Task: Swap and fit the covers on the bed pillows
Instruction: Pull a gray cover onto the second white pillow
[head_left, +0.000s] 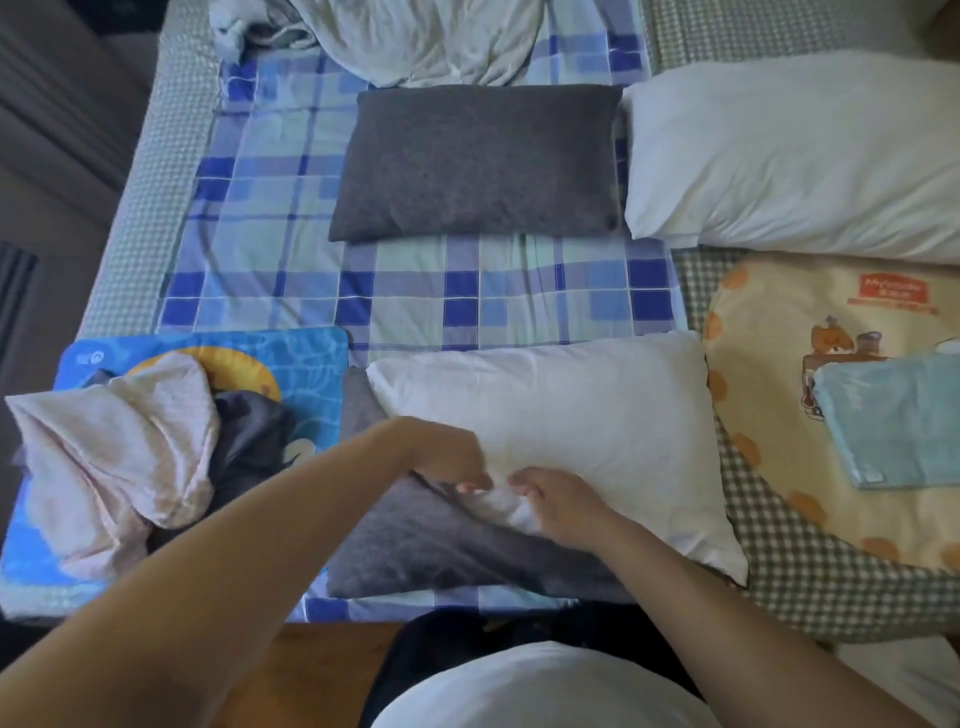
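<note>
A bare white pillow (566, 410) lies near the bed's front edge, its lower left part overlapping a dark grey cover (436, 545). My left hand (447, 452) pinches the grey cover's edge where it meets the pillow. My right hand (550, 499) grips the white pillow's bunched corner right beside it. A grey-covered pillow (478, 161) lies flat further back on the checked sheet. Another bare white pillow (795, 156) rests at the back right.
A pink cloth (114, 447) and dark fabric lie heaped on a blue printed mat (306, 358) at the left. A cream cartoon blanket (779, 332) with a folded light-blue towel (893, 415) lies right. A rumpled white quilt (415, 36) is at the back.
</note>
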